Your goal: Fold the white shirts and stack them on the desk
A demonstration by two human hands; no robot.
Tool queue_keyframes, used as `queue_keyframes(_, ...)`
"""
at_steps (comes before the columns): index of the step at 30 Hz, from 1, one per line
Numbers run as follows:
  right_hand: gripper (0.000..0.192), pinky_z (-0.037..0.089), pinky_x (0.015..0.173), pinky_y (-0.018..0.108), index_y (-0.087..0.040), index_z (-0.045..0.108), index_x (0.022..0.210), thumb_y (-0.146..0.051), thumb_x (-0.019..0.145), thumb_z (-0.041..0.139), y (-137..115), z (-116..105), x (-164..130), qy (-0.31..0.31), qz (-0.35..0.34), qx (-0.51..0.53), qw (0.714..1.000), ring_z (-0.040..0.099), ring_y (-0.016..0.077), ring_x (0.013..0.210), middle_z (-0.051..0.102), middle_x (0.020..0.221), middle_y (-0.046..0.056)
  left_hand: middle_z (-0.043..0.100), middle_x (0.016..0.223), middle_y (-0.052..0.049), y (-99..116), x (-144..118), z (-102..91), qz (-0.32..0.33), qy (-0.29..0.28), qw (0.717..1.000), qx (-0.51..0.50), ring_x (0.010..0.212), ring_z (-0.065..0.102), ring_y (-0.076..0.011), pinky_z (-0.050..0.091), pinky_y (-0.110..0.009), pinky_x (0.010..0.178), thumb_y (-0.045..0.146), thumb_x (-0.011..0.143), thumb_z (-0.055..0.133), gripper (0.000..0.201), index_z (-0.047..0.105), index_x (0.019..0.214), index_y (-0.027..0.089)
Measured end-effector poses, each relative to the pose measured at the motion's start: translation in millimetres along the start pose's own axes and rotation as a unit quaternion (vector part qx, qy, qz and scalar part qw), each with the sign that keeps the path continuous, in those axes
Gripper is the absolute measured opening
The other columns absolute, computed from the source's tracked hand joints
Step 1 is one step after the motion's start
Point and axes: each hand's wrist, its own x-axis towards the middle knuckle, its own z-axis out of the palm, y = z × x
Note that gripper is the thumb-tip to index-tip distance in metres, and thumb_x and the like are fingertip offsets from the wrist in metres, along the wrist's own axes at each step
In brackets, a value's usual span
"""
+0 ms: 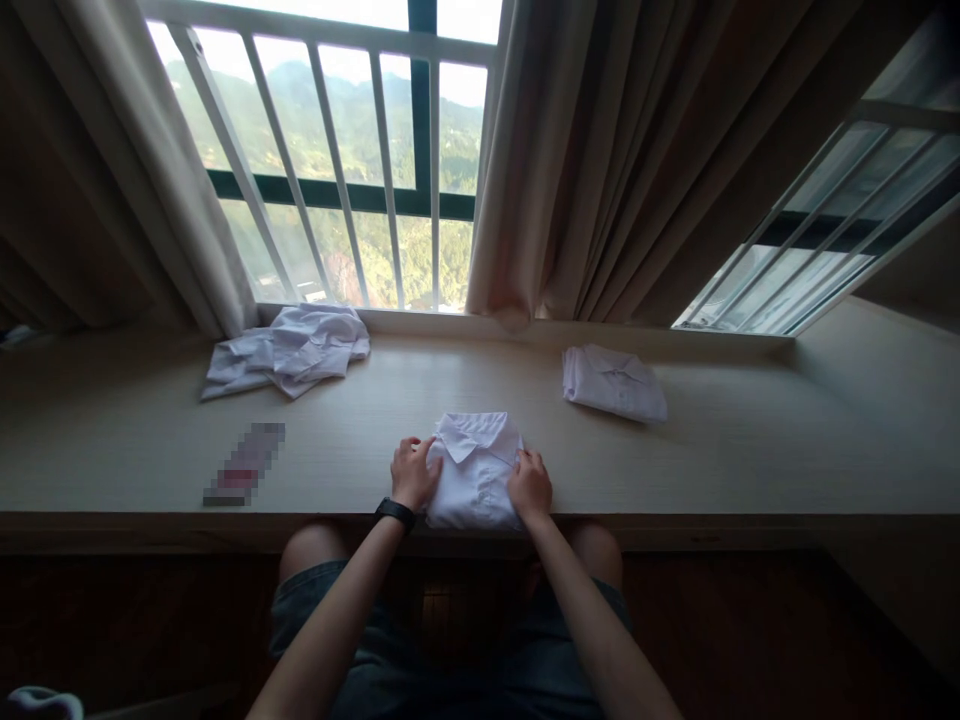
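wooden ledge (pixel 112 440): folded white shirt (pixel 475 478) between hands, left hand (pixel 414 474), right hand (pixel 530 487) touching.

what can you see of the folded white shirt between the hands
The folded white shirt is a compact rectangle of thin, light cloth lying flat at the near edge of the pale wooden ledge. Its pointed collar faces up at the far end, toward the window, with a placket running down the middle. The left hand rests on its left edge and the right hand on its right edge, both pressing down on the cloth.
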Motion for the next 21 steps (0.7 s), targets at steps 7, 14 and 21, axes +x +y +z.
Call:
queue_keyframes(7, 0.052, 0.015, 0.12, 0.055, -0.032, 0.037, 0.153, -0.039, 0.102, 0.032, -18.1, 0.3, -10.8, -0.042, -0.18, -0.096, 0.978, 0.016, 0.0295, 0.151, 0.027, 0.163, -0.001, 0.037, 0.159, -0.005, 34.8, -27.4, 12.2, 0.206, -0.002, 0.978, 0.034, 0.151, 0.021, -0.03, 0.009, -0.054, 0.123, 0.035, 0.098, 0.042, 0.053, 0.043, 0.151, 0.029)
queue_keyframes(14, 0.051, 0.02, 0.117, 0.06, -0.04, 0.031, 0.154, -0.049, 0.104, 0.026, -6.4, 9.8, -11.1, -0.137, -0.155, -0.095, 0.974, 0.02, 0.0275, 0.151, 0.027, 0.163, -0.002, 0.038, 0.158, -0.005, 16.6, -29.8, 38.3, 0.179, -0.084, 0.979, 0.037, 0.15, 0.025, -0.0307, 0.011, -0.056, 0.123, 0.041, 0.098, 0.041, 0.053, 0.043, 0.151, 0.032)
queue_keyframes(21, 0.055, 0.017, 0.122, 0.049, -0.022, 0.032, 0.156, -0.038, 0.105, 0.019, -13.9, -2.8, 0.2, -0.064, -0.133, -0.053, 0.988, 0.019, 0.0228, 0.151, 0.033, 0.16, 0.004, 0.046, 0.153, -0.007, 28.4, -16.8, 18.6, 0.103, -0.011, 0.995, 0.012, 0.146, 0.033, -0.0286, 0.014, -0.055, 0.122, 0.046, 0.096, 0.045, 0.059, 0.039, 0.152, 0.028)
